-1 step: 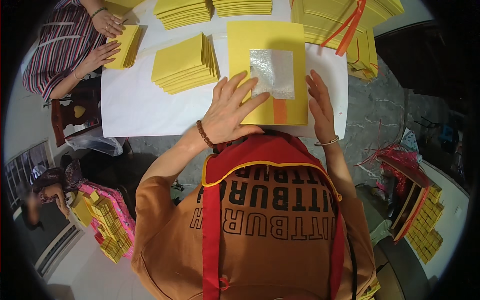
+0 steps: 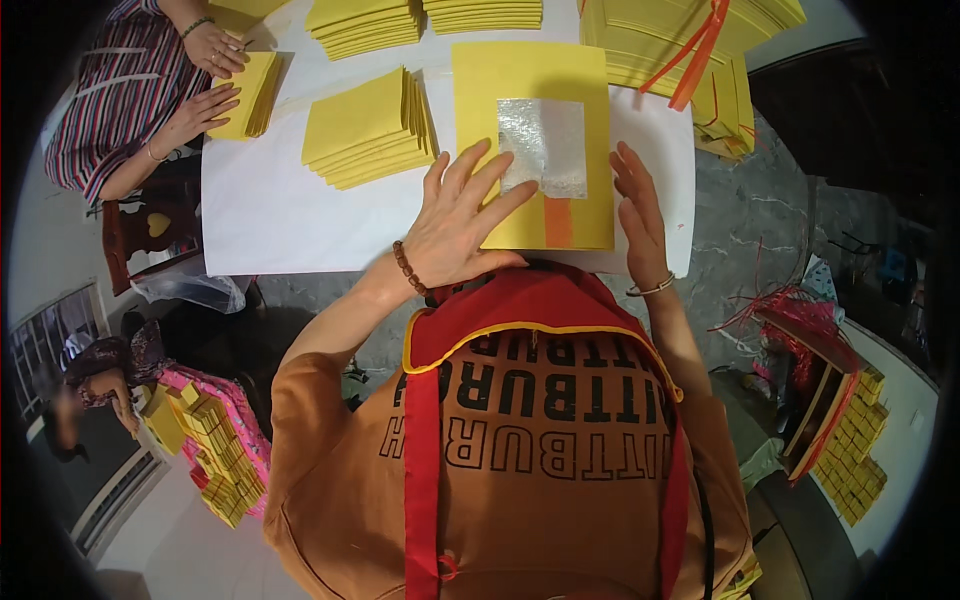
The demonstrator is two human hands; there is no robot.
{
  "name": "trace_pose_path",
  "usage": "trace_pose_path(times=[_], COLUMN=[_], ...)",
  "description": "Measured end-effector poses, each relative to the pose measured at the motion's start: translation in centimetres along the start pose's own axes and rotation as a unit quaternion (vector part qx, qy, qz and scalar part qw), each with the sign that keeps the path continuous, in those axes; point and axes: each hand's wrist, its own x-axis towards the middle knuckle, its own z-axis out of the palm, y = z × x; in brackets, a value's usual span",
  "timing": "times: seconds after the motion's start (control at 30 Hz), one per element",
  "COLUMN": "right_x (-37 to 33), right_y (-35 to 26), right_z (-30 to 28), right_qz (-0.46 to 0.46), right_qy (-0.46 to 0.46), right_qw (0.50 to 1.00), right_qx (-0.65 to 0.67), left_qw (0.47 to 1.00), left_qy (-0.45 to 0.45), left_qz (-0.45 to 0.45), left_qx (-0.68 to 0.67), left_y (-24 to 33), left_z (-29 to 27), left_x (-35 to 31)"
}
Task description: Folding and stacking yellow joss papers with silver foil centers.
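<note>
A stack of yellow paper sheets (image 2: pixel 535 72) lies in front of me at the table's near edge. On its top sheet is a silver foil square (image 2: pixel 553 135), with an orange patch (image 2: pixel 558 224) showing below it. My left hand (image 2: pixel 462 215) lies spread over the lower left of the sheets, its fingertips reaching the foil's lower left corner. It is open and grips nothing. Along the right edge of the stack stands my right hand (image 2: pixel 640 210), turned on its side with fingers stretched out. It is open too; whether it touches the paper edge I cannot tell.
Folded yellow paper (image 2: pixel 365 130) is piled left of my sheets on the white table (image 2: pixel 310 235). More yellow piles (image 2: pixel 365 22) stand behind. At the far left a co-worker's hands (image 2: pixel 205 110) rest on yellow paper. Large yellow sheets with orange ribbon (image 2: pixel 690 60) lie at the far right.
</note>
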Motion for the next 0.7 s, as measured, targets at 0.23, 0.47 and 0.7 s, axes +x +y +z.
trace_pose_path(times=[0.23,0.47,0.7], right_x=[-0.6,-0.9,-0.9], right_y=[-0.1,-0.2,1.1], right_z=[0.1,0.2,-0.2], right_qz=[0.021,0.024,-0.009], right_qy=[0.013,0.056,-0.012], right_qw=[0.999,0.996,1.000], right_qx=[0.035,0.066,-0.016], left_qw=[0.999,0.999,0.989], left_qy=[-0.031,-0.020,0.022], left_qz=[-0.018,-0.009,0.020], left_qx=[-0.013,-0.037,-0.146], left_y=[0.5,0.9,0.6], left_z=[0.6,0.6,-0.4], left_x=[0.7,0.6,1.4])
